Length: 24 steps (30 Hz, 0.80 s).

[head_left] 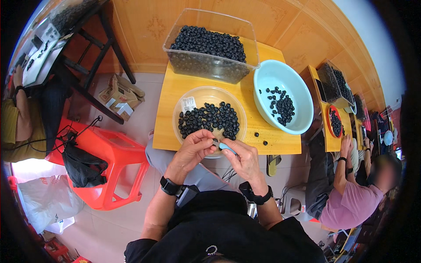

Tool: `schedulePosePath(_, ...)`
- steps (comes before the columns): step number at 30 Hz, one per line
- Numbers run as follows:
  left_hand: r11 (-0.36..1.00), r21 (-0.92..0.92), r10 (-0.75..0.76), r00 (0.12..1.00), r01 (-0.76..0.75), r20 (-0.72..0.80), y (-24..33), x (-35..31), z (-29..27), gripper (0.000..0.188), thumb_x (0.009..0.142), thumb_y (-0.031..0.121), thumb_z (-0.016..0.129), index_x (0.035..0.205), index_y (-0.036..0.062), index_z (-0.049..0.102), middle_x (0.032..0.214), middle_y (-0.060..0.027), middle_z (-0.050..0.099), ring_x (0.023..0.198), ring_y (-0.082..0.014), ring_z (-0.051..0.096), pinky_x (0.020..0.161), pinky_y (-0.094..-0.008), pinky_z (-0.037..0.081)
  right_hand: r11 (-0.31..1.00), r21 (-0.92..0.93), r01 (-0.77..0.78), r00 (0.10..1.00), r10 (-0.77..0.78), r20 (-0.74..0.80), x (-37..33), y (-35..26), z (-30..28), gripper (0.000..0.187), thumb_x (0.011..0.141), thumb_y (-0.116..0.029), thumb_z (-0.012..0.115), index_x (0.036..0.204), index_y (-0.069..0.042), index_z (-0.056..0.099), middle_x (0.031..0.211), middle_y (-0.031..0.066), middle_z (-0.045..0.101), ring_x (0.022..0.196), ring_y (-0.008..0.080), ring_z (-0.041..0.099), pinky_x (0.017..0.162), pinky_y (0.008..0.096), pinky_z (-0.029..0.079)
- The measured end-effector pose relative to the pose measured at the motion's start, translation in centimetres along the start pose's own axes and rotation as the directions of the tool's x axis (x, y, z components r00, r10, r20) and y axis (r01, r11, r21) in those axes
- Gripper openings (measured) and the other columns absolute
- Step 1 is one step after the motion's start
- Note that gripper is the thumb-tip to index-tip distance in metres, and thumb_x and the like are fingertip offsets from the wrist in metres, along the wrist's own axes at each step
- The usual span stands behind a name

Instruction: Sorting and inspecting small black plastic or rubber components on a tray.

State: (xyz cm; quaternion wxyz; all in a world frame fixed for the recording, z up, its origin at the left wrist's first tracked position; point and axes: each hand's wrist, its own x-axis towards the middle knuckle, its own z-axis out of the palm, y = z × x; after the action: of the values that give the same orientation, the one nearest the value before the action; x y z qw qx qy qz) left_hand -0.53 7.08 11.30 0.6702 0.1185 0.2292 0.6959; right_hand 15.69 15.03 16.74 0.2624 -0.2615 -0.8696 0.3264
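Note:
My left hand (191, 152) is closed, its thumb and fingers pinching a small dark round piece (215, 141) above the near edge of a clear round tray (199, 93). My right hand (246, 161) grips a small tool with a light blue handle (228, 149), its tip against or close to that piece; the tip is too small to make out. Many small black ring-like pieces (210, 119), with holes, lie in the tray below. To the right, a pale blue basin (264, 81) holds more black pieces (283, 107). Both hands sit over the near edge of the yellow table (285, 143).
Behind the tray stands a clear rectangular bin (206, 70) heaped with black pieces. Two loose pieces (261, 138) lie beside the basin. A red stool (94, 184) with a black mesh bag (83, 162) is at left. Co-workers (351, 204) sit at right and left.

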Motion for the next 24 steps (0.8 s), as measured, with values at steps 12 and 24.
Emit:
schedulePosePath(12, 0.997, -0.048, -0.051, 0.995, 0.055, 0.081, 0.5, -0.9, -0.2, 0.009, 0.083, 0.002, 0.063, 0.092, 0.0031, 0.059, 0.084, -0.0069, 0.064, 0.070, -0.0123, 0.064, 0.065, -0.0210, 0.054, 0.996, -0.055, 0.067, 0.996, -0.070, -0.053, 0.1, 2.4, 0.5, 0.020, 0.084, -0.018, 0.062, 0.099, -0.006, 0.065, 0.074, 0.0132, 0.063, 0.061, 0.0295, 0.062, 0.054, 0.0358, 0.047)
schedulePosePath(24, 0.997, 0.036, -0.061, 0.997, 0.062, -0.040, 0.6, -0.7, 0.4, 0.015, 0.082, 0.002, 0.064, 0.094, 0.0043, 0.057, 0.086, -0.0065, 0.064, 0.071, -0.0116, 0.064, 0.065, -0.0209, 0.053, 0.975, 0.150, -0.163, 0.987, 0.161, 0.031, 0.9, -0.7, -0.5, 0.026, 0.075, -0.013, 0.070, 0.098, -0.002, 0.066, 0.080, 0.0127, 0.064, 0.061, 0.0199, 0.060, 0.057, 0.0283, 0.047)
